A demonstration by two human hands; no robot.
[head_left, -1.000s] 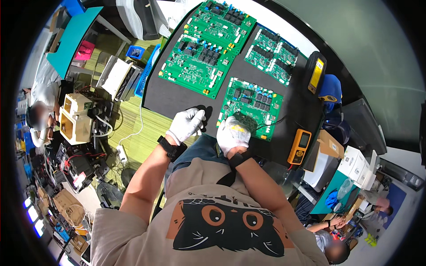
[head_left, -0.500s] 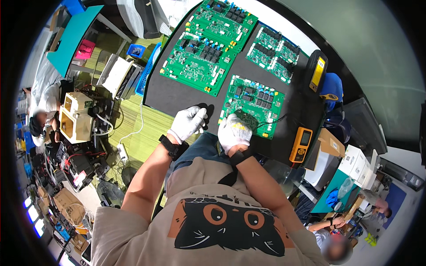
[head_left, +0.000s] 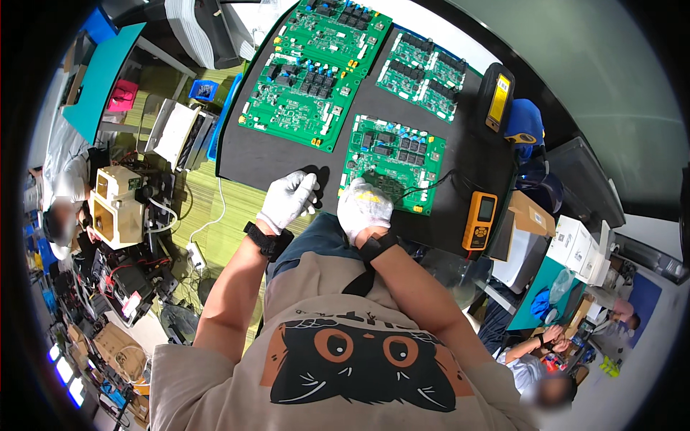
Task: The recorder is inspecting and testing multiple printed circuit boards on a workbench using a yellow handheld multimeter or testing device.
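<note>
A green circuit board [head_left: 394,154] with black relay blocks and blue parts lies on the dark mat near the table's front edge. Over its near left corner is my right hand [head_left: 364,208] in a white glove, fingers curled down; what they grip is hidden. From beside this hand a thin black cable [head_left: 424,188] crosses the board to the right. To the left, at the mat's front edge, my left hand [head_left: 287,200], also gloved, has its fingers bent together, apart from the board. I cannot make out anything in them.
Two larger green boards [head_left: 295,104] lie at the back left, and a panel of smaller boards [head_left: 422,75] at the back right. An orange handheld meter [head_left: 480,221] rests on the right, below a black-and-yellow device [head_left: 496,100] and a blue tool [head_left: 526,122]. Co-workers sit at both sides.
The whole view has shifted a little, so the table and boards appear farther left. Both hands keep nearly the same places and poses relative to the near board.
</note>
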